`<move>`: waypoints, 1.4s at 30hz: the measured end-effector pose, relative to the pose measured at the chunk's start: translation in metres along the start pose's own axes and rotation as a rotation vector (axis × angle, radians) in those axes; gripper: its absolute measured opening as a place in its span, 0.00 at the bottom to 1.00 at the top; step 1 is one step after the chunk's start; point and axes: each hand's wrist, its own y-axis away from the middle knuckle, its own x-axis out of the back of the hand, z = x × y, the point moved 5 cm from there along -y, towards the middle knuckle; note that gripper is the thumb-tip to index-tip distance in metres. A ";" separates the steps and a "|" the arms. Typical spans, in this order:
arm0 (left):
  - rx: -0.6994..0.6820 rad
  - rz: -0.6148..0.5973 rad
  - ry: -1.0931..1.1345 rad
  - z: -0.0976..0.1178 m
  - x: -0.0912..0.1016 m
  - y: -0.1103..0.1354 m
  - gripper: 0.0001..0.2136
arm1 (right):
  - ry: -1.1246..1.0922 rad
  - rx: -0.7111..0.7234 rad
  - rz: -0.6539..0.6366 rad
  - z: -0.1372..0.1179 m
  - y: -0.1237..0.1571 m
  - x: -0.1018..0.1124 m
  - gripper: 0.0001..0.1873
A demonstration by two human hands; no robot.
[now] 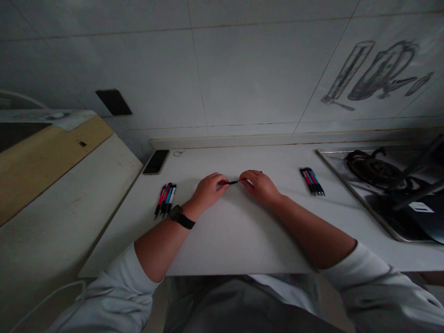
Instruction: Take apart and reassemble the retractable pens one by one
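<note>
Over the middle of the white countertop, my left hand pinches a slim black pen. Its dark length spans the small gap between my two hands. At the other end the fingers of my right hand are closed, pinching the pen's tip end. A small dark end shows just past the back of the right hand; what it belongs to is mostly hidden. Left of my left forearm lies a group of red, blue and white pens with black ends. Farther right, several red and blue pens lie side by side.
A phone lies at the back left of the countertop, near a small ring-like item. A gas stove takes up the right side. To the left stands a pale cabinet-like panel. A tiled wall closes the back.
</note>
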 end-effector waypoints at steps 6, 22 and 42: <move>-0.018 0.010 0.018 0.001 0.001 0.000 0.02 | -0.022 0.019 0.006 -0.002 0.000 0.001 0.08; -0.070 -0.052 0.096 0.014 0.003 -0.002 0.04 | -0.221 0.092 0.095 -0.009 0.005 0.006 0.11; -0.118 -0.003 0.060 0.009 0.000 0.002 0.05 | 0.307 -0.217 -0.047 0.062 0.007 0.031 0.13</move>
